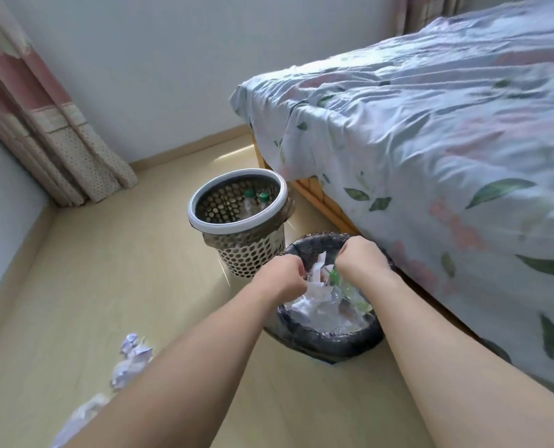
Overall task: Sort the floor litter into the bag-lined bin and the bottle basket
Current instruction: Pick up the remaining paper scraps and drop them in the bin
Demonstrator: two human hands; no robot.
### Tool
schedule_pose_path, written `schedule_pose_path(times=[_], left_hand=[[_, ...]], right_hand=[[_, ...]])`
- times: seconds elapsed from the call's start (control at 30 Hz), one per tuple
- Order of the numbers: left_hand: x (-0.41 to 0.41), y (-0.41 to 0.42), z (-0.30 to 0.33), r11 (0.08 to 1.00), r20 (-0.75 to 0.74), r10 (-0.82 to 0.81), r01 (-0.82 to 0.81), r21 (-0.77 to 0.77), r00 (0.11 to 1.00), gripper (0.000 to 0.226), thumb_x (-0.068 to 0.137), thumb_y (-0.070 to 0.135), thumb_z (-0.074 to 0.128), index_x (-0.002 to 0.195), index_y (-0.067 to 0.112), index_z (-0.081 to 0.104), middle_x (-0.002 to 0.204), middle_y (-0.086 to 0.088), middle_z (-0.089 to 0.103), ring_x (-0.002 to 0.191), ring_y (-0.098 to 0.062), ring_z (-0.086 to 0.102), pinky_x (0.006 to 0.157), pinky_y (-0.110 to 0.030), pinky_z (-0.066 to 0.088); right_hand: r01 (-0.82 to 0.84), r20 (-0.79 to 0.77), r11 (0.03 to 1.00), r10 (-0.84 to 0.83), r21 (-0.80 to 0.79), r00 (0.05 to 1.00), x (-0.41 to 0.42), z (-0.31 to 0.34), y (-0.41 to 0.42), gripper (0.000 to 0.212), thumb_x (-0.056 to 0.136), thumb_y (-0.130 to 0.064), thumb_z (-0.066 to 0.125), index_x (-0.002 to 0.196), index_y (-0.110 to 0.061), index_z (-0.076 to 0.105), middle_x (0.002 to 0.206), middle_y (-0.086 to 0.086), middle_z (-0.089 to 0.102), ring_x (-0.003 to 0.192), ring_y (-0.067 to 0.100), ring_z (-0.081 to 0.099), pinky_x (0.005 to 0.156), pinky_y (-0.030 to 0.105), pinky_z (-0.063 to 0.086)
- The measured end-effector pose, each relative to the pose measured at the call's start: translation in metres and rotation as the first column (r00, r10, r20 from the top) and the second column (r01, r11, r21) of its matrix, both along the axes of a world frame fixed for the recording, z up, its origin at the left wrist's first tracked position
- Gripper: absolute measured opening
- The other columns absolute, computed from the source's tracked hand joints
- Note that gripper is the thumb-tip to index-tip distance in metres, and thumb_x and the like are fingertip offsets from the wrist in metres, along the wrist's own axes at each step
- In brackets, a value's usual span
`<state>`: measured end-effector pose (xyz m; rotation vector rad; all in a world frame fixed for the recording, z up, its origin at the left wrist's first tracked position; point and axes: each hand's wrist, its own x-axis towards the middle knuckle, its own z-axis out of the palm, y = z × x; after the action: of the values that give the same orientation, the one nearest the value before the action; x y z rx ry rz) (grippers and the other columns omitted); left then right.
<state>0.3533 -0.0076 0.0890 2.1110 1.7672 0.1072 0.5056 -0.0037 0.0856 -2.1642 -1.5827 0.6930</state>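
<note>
1. Both bare forearms were stretched forward over the bin (333, 342), which was lined with a dark bag and stood on the pale floor (107, 286) just beside the bed (430, 156).
2. The left hand (283, 276) was curled at the left side of the bin's mouth; its fingers (298, 270) were bent inward against crumpled white paper (304, 305); whether the paper or the bag's edge was pinched could not be told.
3. The right hand (362, 258) was clenched over the far right of the rim; something clear with a green part (337, 274) was seen just beneath it, though what exactly was gripped could not be made out.
4. The bin was seen to be filled with white paper and clear plastic scraps, piled close to the rim.
5. The basket (240, 218), perforated and ringed with a white rim, was placed just behind and to the left of the bin; two bottles (256, 202) with green caps were held inside it, standing roughly upright.
6. Loose crumpled paper scraps (130, 354) were left on the floor at the lower left, well apart from both containers; a further scrap (85, 412) was partly hidden by the left forearm.
7. A patterned curtain (43, 124) was hung in the far left corner; the bed was covered with a leaf-printed sheet.
</note>
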Motion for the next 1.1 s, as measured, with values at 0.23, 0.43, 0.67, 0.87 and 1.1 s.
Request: schedule_pose_path(times=[0.23, 0.43, 0.67, 0.87, 1.1], left_hand=[[-0.07, 0.0, 0.009, 0.986, 0.022, 0.129, -0.13, 0.107, 0.991, 0.026, 0.082, 0.014, 0.043, 0.098, 0.018, 0.063, 0.1, -0.001, 0.065, 0.092, -0.022, 0.059, 0.082, -0.037, 0.053], [-0.233, -0.04, -0.022, 0.953, -0.081, 0.303, -0.299, 0.057, 0.95, 0.028, 0.086, 0.016, 0.044, 0.106, 0.019, 0.063, 0.107, -0.003, 0.066, 0.096, -0.022, 0.059, 0.083, -0.032, 0.049], [-0.413, -0.148, -0.113, 0.869, -0.154, 0.458, -0.477, -0.129, 0.876, 0.028, 0.09, 0.017, 0.042, 0.11, 0.022, 0.062, 0.109, -0.002, 0.065, 0.094, -0.021, 0.06, 0.078, -0.028, 0.047], [-0.483, -0.213, -0.2, 0.866, -0.076, 0.487, -0.492, -0.091, 0.87, 0.028, 0.094, 0.026, 0.042, 0.12, 0.026, 0.055, 0.104, 0.003, 0.066, 0.089, -0.022, 0.063, 0.068, -0.031, 0.045], [-0.486, -0.236, -0.283, 0.769, 0.088, 0.525, -0.517, 0.375, 0.846, 0.035, 0.075, 0.034, 0.047, 0.104, 0.016, 0.047, 0.085, -0.006, 0.057, 0.071, -0.026, 0.05, 0.067, -0.034, 0.041]], right_hand=[[-0.091, 0.028, 0.982, 0.087, 0.169, 0.996, -0.044, 0.023, 0.0, 0.033, 0.086, -0.014, 0.047, 0.118, -0.012, 0.057, 0.119, 0.01, 0.059, 0.111, 0.032, 0.054, 0.096, 0.044, 0.046], [-0.502, 0.146, 0.848, 0.482, 0.17, 0.864, -0.18, 0.01, -0.015, 0.032, 0.088, -0.019, 0.046, 0.117, -0.017, 0.059, 0.118, 0.008, 0.058, 0.111, 0.029, 0.054, 0.097, 0.041, 0.043], [-0.762, 0.125, 0.637, 0.77, -0.115, 0.625, -0.331, -0.064, -0.067, 0.037, 0.089, -0.013, 0.041, 0.123, -0.018, 0.054, 0.12, 0.003, 0.06, 0.111, 0.025, 0.055, 0.092, 0.034, 0.046], [-0.756, 0.091, 0.559, 0.82, -0.34, 0.565, -0.412, -0.145, -0.097, 0.035, 0.087, -0.011, 0.043, 0.119, -0.016, 0.056, 0.118, 0.004, 0.059, 0.109, 0.024, 0.056, 0.083, 0.03, 0.046], [-0.65, 0.221, 0.626, 0.772, -0.432, 0.596, -0.471, -0.195, -0.1, 0.026, 0.088, -0.031, 0.048, 0.071, -0.015, 0.037, 0.079, 0.003, 0.048, 0.076, 0.024, 0.049, 0.057, 0.03, 0.035]])
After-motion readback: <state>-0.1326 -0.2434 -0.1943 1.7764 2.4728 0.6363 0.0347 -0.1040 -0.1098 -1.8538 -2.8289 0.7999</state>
